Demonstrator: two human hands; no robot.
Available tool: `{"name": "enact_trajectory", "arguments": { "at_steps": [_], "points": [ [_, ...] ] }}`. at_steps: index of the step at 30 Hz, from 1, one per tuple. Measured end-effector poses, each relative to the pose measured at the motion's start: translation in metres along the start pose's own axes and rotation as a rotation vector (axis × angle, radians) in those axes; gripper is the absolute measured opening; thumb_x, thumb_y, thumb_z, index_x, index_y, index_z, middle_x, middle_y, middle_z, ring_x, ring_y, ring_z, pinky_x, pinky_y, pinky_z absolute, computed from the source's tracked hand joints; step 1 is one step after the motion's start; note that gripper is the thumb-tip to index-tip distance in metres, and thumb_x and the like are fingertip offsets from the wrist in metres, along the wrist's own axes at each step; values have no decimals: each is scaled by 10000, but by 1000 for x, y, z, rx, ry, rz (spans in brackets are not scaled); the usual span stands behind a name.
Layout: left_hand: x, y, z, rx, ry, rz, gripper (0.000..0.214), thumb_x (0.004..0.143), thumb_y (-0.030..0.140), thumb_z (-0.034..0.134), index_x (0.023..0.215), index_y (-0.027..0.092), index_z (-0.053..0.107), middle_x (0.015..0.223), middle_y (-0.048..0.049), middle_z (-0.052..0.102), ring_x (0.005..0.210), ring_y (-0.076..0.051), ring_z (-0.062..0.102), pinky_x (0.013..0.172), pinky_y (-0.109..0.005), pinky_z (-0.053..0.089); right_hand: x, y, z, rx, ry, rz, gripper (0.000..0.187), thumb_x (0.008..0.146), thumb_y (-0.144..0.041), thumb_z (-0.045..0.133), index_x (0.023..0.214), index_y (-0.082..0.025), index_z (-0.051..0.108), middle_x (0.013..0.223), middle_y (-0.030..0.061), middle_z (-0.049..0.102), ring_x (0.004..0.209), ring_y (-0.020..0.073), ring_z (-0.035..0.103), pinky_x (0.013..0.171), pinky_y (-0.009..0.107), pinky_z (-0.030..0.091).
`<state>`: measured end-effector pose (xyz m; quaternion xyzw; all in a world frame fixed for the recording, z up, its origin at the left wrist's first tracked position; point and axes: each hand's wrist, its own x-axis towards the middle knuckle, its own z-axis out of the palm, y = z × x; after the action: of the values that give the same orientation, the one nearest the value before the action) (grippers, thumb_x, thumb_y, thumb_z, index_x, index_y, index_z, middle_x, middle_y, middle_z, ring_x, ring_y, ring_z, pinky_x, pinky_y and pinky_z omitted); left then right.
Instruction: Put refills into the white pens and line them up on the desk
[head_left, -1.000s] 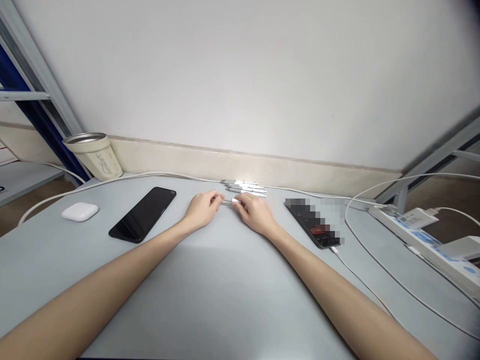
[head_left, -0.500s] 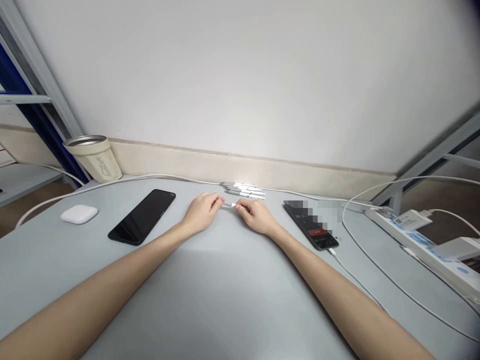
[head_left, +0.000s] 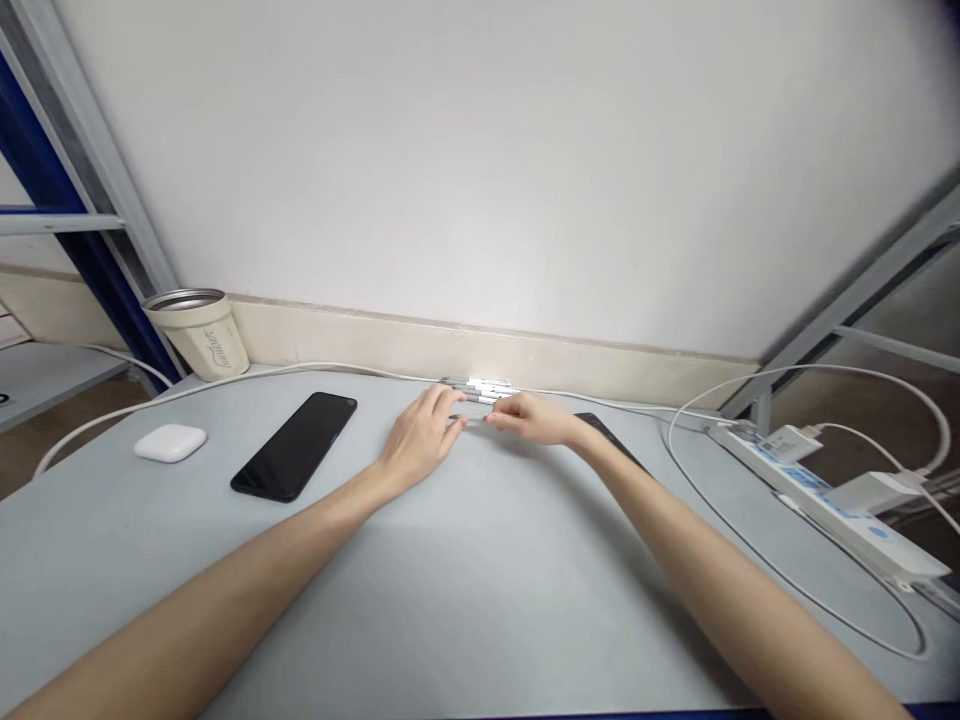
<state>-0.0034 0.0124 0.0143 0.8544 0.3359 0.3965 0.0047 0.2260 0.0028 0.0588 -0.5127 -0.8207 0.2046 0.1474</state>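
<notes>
My left hand (head_left: 418, 436) and right hand (head_left: 531, 419) are both pinched narrow, fingertips closing on a slim pale piece (head_left: 469, 421), too small to identify, held between them over the counter (head_left: 480, 580). White markers (head_left: 480, 390) lie in a row just beyond, at twelve o'clock. A black phone (head_left: 294, 447) sits at nine o'clock, a white earbud case (head_left: 170, 443) farther out.

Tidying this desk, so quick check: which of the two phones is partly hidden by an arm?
The phone on the right: only its far end shows past the right forearm. The other phone lies fully in view, left of the left hand.
</notes>
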Motion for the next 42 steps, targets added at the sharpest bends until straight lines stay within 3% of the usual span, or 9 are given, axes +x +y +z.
{"name": "enact_trajectory", "arguments": {
  "at_steps": [3,7,12,17,21,25,31,36,42],
  "points": [
    [-2,-1,0,5,27,-42,285,903,250,437,1186,212,455,1151,-60,533,1037,-199,550,850,-318,453,-10,23,-29,-264,114,136,395,878,-502,425,815,-181,645,658,9,594,576,119,477,568,235,323],
    [-3,-1,1,33,-62,33,254,883,203,435,1133,213,479,1099,-56,541,953,-199,571,793,-333,472,-26,65,-61,-533,166,351,376,919,-403,362,1071,-202,641,846,59,692,753,164,595,667,237,390],
    [-4,2,1,62,-134,155,210,874,155,426,1054,204,523,1019,-55,559,906,-192,570,758,-335,471,-31,96,-72,-628,121,463,291,831,-320,504,1005,-189,698,970,103,701,897,223,610,742,275,415],
    [-6,3,-2,80,-122,141,188,876,148,422,1019,200,533,1007,-50,553,882,-183,565,748,-334,474,-22,101,-62,-667,120,502,232,764,-296,580,936,-226,719,950,81,699,952,241,582,764,298,419],
    [-6,4,-2,75,-123,137,173,875,149,432,1002,198,538,993,-49,554,879,-181,566,745,-330,472,-12,92,-56,-667,199,466,198,780,-262,560,879,-185,714,932,108,682,910,235,580,764,302,414],
    [-5,3,0,68,-123,149,175,881,153,418,999,196,539,993,-53,557,885,-185,565,739,-327,464,1,66,-39,-609,260,306,233,835,-221,484,934,-156,685,951,98,660,863,170,575,762,245,403],
    [-5,2,-1,56,-157,170,166,882,153,404,946,198,550,940,-43,564,846,-177,560,737,-320,456,25,24,13,-512,267,72,216,863,-294,530,1000,-181,652,981,84,632,947,184,551,788,254,391],
    [-7,3,-1,80,-161,147,160,884,160,403,924,202,551,913,-33,569,813,-169,553,723,-310,446,40,17,46,-242,448,-2,167,875,-242,499,843,-147,632,893,90,606,878,182,531,814,278,376],
    [-5,2,0,82,-199,149,142,880,158,413,904,202,545,883,-22,584,810,-165,556,700,-298,433,33,14,50,-50,583,58,210,919,-319,375,886,-166,516,765,11,543,691,137,469,669,245,365]
  ]
}}
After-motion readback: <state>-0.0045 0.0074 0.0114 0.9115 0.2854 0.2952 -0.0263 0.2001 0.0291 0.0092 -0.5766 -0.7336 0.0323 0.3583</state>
